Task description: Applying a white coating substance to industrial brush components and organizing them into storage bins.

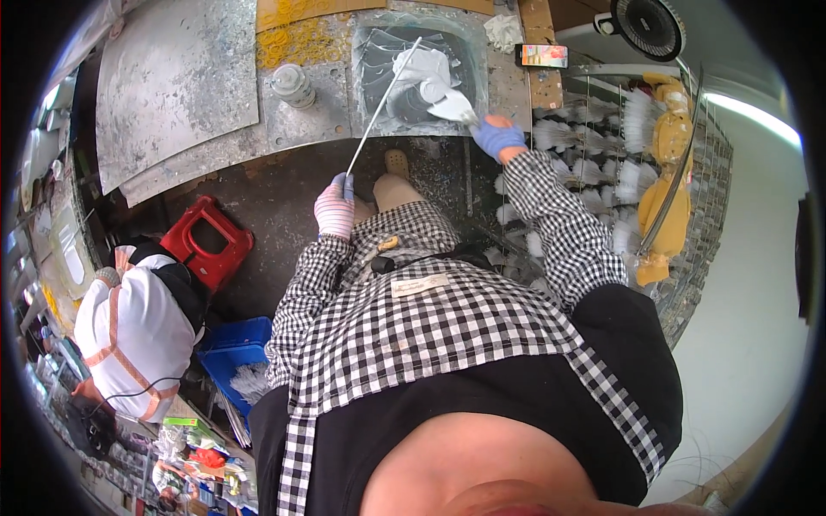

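My left hand [334, 212], in a pink-and-white striped glove with blue fingertips, is closed round the lower end of a long thin white rod [373, 116]. The rod slants up over a dark, smeared square mixing board [370, 53] on the bench. White paste [422, 67] lies heaped on that board. In a blue glove, my right hand [499, 138] grips a putty knife [453, 107] at the board's near right corner. The knife's broad blade is coated white and lies at the paste's near edge. Its handle is mostly hidden by my fingers.
Left of the board stands a jar [292, 86], with yellow rings [297, 36] behind. A phone [544, 57] and fan [648, 27] are at far right. White bundles [594, 138] fill a wire rack on my right. A red stool [206, 245], blue bin [225, 348] and co-worker [138, 322] are on my left.
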Demonstrator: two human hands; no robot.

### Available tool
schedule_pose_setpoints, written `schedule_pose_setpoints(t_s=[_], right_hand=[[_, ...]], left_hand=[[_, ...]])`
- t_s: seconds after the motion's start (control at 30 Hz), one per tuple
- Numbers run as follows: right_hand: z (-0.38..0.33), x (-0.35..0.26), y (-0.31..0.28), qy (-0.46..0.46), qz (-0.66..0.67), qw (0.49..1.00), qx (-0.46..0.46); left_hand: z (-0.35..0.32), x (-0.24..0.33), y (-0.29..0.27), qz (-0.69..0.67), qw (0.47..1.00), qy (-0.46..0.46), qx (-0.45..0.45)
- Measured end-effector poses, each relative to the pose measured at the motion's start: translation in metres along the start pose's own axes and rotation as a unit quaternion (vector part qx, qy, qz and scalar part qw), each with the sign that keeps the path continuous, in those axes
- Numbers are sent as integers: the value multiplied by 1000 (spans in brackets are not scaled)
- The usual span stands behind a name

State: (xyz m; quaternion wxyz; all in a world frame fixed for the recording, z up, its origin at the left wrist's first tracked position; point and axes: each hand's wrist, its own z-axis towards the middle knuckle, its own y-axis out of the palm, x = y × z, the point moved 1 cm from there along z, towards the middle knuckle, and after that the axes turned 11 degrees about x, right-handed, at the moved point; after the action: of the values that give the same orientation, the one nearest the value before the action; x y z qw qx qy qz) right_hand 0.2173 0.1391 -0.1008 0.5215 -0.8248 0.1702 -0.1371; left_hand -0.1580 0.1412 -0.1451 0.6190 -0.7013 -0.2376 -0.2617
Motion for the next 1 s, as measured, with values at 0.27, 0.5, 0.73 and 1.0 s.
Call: schedule_pose_setpoints(t_s=[0.27, 0.5, 0.73, 1.0], right_hand=[[65, -56, -34, -64, -19, 998, 5], [67, -75, -83, -121, -55, 991, -1], [25, -15, -65, -54, -48, 997, 16], [-4, 18, -2, 50, -59, 996, -44]], left_hand=[[-9, 9, -3, -8, 1000, 1, -16], [0, 7, 15, -6, 996, -55, -75], [-4, -11, 19, 30, 999, -14, -31], [-24, 4, 11, 7, 999, -33, -14]])
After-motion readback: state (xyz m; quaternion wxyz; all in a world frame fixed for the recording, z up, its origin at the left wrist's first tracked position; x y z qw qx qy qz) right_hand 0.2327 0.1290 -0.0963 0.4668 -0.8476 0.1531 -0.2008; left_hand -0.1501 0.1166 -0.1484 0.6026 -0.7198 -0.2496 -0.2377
